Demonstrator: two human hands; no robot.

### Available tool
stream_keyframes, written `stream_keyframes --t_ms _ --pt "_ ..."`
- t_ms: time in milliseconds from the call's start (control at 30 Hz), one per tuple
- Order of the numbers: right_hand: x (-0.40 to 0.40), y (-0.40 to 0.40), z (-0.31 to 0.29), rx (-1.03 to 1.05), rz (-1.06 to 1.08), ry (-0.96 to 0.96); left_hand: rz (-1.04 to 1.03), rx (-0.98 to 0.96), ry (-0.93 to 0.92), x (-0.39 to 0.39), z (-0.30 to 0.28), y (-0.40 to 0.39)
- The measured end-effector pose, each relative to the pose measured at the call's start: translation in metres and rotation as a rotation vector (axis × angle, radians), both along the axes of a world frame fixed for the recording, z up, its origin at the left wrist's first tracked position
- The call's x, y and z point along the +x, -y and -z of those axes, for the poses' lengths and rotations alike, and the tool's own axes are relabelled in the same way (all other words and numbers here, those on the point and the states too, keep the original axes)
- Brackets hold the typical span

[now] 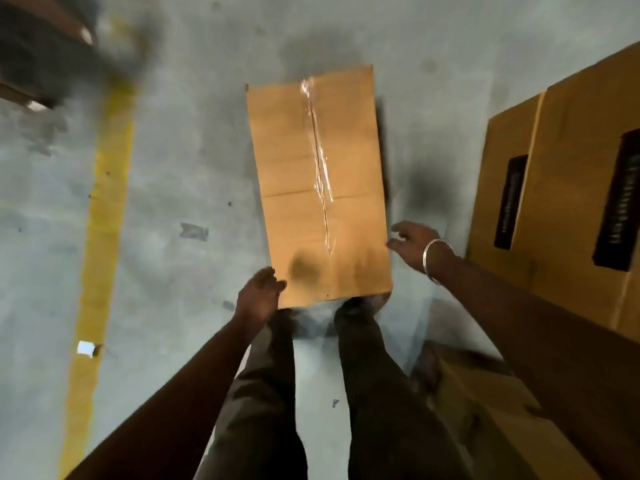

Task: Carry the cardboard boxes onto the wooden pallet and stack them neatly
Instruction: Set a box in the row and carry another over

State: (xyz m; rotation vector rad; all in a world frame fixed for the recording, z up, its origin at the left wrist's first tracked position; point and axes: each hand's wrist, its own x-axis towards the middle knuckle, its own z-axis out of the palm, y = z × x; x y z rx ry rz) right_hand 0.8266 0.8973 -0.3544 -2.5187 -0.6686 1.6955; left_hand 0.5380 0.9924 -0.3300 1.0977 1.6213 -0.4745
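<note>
Cardboard box [318,188], sealed along its top seam with clear tape [320,157], lies flat on the grey concrete floor [194,168] directly ahead of my feet, its long axis running away from me. It sits alone, apart from the stack of boxes [561,188] at my right, which carry dark printed labels.

My left hand [259,292] is at the box's near-left corner, fingers fairly straight and appearing to touch the edge; it has no hold on anything. My right hand [415,240], a metal bangle [434,259] on its wrist, is just beside the near-right edge, fingers loosely spread, apparently not in contact, and holding nothing. I judge the hands are set one to each side so as to take the box by opposite edges and lift it level.

A yellow floor line [104,220] runs to my left. A dark, blurred shape at upper left may be the wooden pallet [38,46]; I cannot confirm it.

Assessment: this box is not yet lifted. The taped seam faces up, which suits flat stacking. Risk noted: a one-sided hold would tilt the load.
</note>
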Motion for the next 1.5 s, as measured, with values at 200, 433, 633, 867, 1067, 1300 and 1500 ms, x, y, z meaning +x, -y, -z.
stream_keyframes --t_ms 200,433,633,867,1067,1300,1500 --pt "-0.011 -0.003 0.11 -0.053 0.285 -0.005 -0.1 0.015 -0.108 0.001 0.123 -0.024" --pt "-0.035 0.006 0.159 -0.034 0.726 -0.184 -0.452 -0.138 0.056 -0.001 0.173 -0.033" --pt "-0.032 0.007 0.104 0.078 0.798 -0.131 -0.443 -0.095 0.159 -0.007 0.113 -0.04" --pt "-0.011 -0.007 -0.069 0.129 0.814 -0.314 -0.344 -0.041 0.349 -0.001 -0.044 -0.068" --pt "0.002 0.025 -0.229 0.19 0.765 -0.353 -0.209 -0.047 0.383 0.0 -0.195 -0.055" --pt "-0.005 0.047 -0.391 0.492 0.88 -0.335 -0.166 0.144 0.544 0.02 -0.331 -0.047" --pt "-0.031 0.053 -0.47 0.718 0.99 -0.181 -0.039 0.242 0.708 0.036 -0.402 -0.065"
